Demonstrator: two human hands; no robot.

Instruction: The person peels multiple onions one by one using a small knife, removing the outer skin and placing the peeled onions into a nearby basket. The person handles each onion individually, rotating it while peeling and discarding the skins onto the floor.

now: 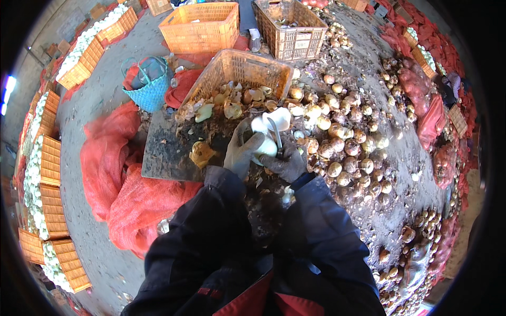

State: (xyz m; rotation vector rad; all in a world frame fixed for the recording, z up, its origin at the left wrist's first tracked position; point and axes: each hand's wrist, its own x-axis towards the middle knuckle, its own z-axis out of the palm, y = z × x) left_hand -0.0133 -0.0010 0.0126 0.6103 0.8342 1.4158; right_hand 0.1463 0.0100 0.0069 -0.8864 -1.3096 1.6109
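Note:
My gloved left hand [242,152] grips a peeled white onion [267,147] from its left side. In my gloved right hand [287,160] is a knife, its curved blade [274,130] pointing up beside the onion. A white, smooth onion layer [279,118] stands out just beyond the blade; whether it is still joined to the onion I cannot tell. Below and left of my hands, a piece of brown onion skin [202,154] lies on a dark board [162,158]. Unpeeled onions [336,130] lie in a heap to the right.
A tilted orange crate [253,65] with onion skins stands just ahead. Two more crates [199,29] [292,37] are behind it. A blue woven basket [148,93] and red mesh sacks [118,170] lie left. Crates of peeled onions [50,160] line the far left; filled red sacks [414,85] lie right.

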